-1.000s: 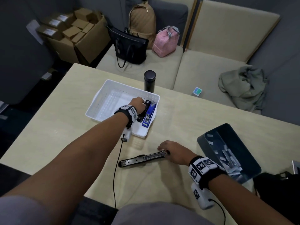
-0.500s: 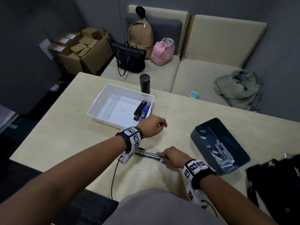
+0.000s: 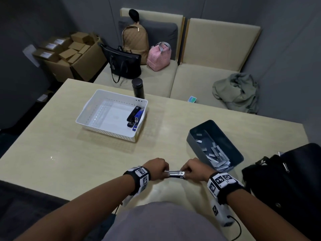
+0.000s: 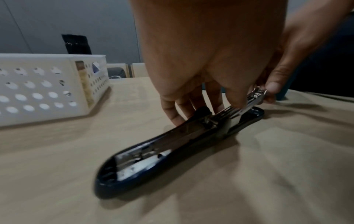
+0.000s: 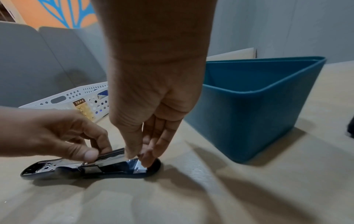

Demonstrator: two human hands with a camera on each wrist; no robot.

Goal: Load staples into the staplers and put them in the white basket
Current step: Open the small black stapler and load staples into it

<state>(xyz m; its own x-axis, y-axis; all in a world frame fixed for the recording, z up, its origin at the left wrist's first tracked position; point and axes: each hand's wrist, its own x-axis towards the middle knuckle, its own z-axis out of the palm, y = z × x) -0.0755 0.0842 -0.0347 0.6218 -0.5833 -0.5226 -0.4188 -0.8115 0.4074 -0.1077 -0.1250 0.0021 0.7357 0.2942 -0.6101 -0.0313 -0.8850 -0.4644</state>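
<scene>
Near the tabletop's front edge, we are pinching the opened stapler (image 4: 172, 145): left hand (image 3: 157, 168) on its metal rail, right hand (image 3: 195, 169) at the tip. Rigid, smooth, springy; gripping the sides seems safest.

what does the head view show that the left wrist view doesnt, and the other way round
Only the head view shows the two staplers already lying in the white basket, the dark bin of staple strips and the bags on the sofa.

Only the left wrist view shows the open stapler's inside: the cover lies flat on the table and the metal magazine is raised.

Both show the left hand and right hand on that stapler, the basket and the black flask.
</scene>
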